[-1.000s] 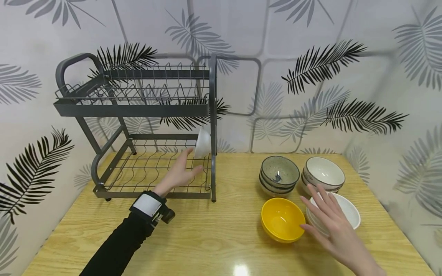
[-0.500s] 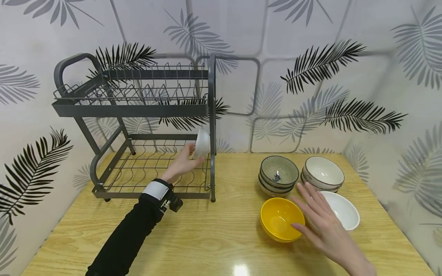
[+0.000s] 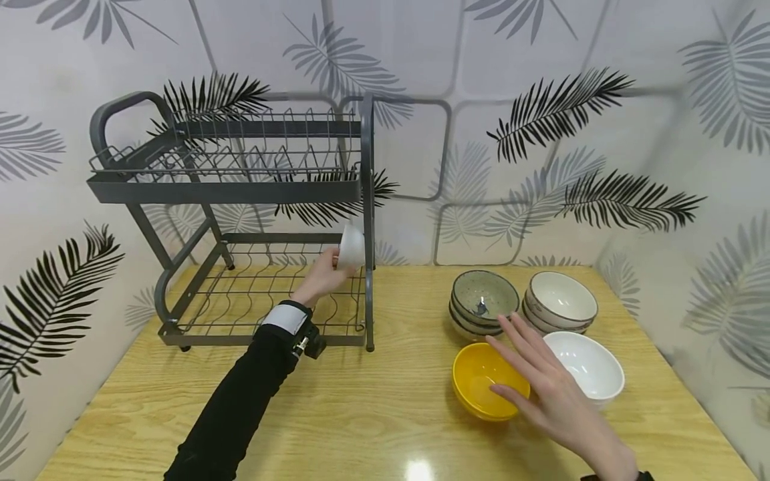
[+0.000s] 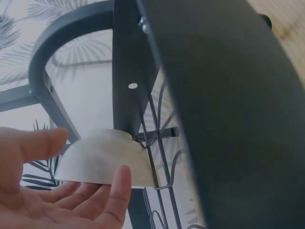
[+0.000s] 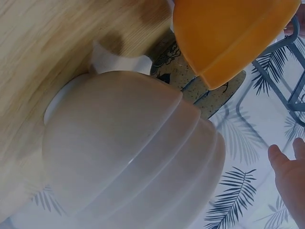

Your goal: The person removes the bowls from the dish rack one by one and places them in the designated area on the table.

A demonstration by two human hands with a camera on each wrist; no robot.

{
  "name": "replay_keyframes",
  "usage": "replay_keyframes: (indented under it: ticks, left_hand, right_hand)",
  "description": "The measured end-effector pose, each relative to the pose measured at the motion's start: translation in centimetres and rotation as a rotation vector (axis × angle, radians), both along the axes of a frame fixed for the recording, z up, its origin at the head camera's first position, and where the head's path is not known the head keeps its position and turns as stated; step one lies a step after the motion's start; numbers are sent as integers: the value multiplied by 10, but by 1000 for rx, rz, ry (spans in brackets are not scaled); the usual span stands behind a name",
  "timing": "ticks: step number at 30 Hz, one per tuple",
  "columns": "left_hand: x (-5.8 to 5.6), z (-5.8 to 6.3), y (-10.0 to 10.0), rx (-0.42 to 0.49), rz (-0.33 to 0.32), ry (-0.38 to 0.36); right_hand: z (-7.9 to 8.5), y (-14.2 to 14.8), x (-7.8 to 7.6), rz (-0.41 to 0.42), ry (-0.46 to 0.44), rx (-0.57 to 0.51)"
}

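A small white bowl stands on its side at the right end of the rack's lower tier. My left hand holds it, fingers at the rim. Seen from the left wrist, the bowl sits between the thumb and the fingers, close to the rack wires. My right hand hovers with spread fingers over the yellow bowl and beside the white bowls, holding nothing. Its fingertips show at the right edge of the right wrist view, past the stacked white bowls.
The dark grey two-tier dish rack stands at the left of the wooden table. Behind the yellow bowl are stacked speckled grey bowls and cream bowls with dark rims. A leaf-patterned wall covering closes off the back.
My left hand, spread beside the white bowl earlier, has moved in and closed its fingers on it. The right hand has drifted left over the yellow bowl, uncovering more of the white bowls.
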State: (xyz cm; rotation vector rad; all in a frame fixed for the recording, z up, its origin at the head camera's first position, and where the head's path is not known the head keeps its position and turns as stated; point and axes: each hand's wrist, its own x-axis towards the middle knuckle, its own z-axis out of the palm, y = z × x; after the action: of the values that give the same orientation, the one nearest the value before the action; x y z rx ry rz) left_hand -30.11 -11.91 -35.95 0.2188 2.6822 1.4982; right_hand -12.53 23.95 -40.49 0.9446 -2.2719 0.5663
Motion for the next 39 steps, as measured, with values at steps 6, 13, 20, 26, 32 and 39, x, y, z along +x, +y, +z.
replay_keyframes:
  ticks: [6, 13, 20, 26, 32, 39]
  left_hand:
    - [-4, -3, 0, -28, 91, 85]
    - [-8, -11, -11, -34, 172, 169]
    - [-12, -20, -19, 61, 169, 170]
    - [-14, -15, -26, 172, 174, 127]
    - [-5, -3, -33, 245, 221, 127]
    - [22, -1, -36, 239, 210, 213]
  right_hand:
    - [0, -4, -3, 17, 32, 0]
    - [0, -2, -2, 13, 38, 7]
    - [0, 2, -1, -7, 19, 14]
    - [-1, 2, -1, -3, 42, 6]
    - [0, 2, -2, 0, 25, 1]
    - [-1, 2, -2, -5, 8, 6]
